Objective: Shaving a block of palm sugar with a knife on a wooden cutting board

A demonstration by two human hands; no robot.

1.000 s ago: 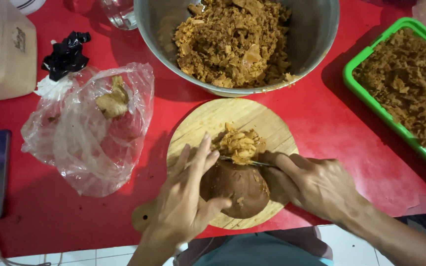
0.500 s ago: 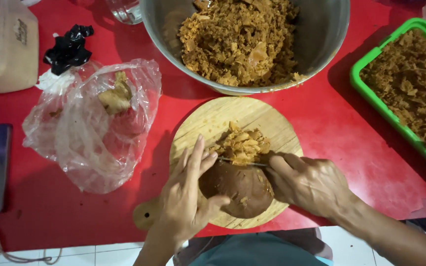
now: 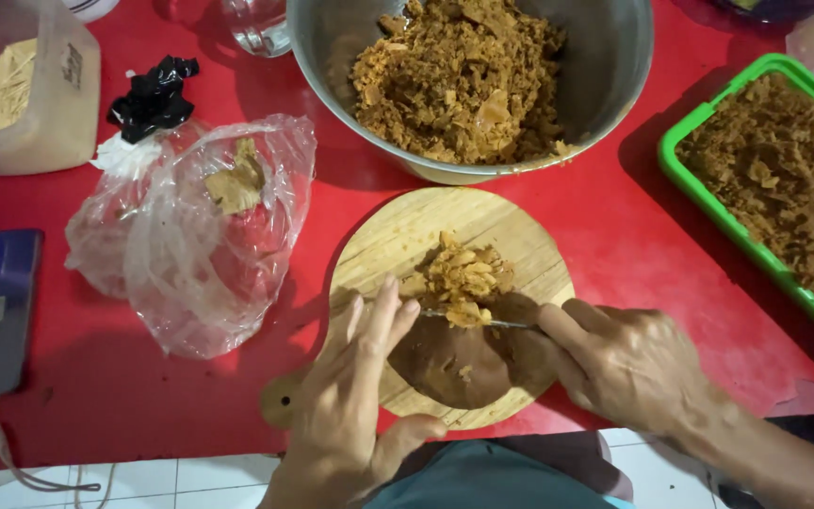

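brown and domed, the sugar block (image 3: 459,363) sits on the round wooden board (image 3: 529,245) at the near edge of the red tabletop (image 3: 77,415). the left hand (image 3: 355,401) lies open and flat against it, as half a second ago, while the right hand (image 3: 628,363), closed round a knife (image 3: 482,323), has edged the blade a little further; the heap of shavings (image 3: 463,273) looks slightly bigger. a crumpled clear plastic bag (image 3: 200,236) lies left, a lidded translucent tub (image 3: 25,90) with a pale label far left.
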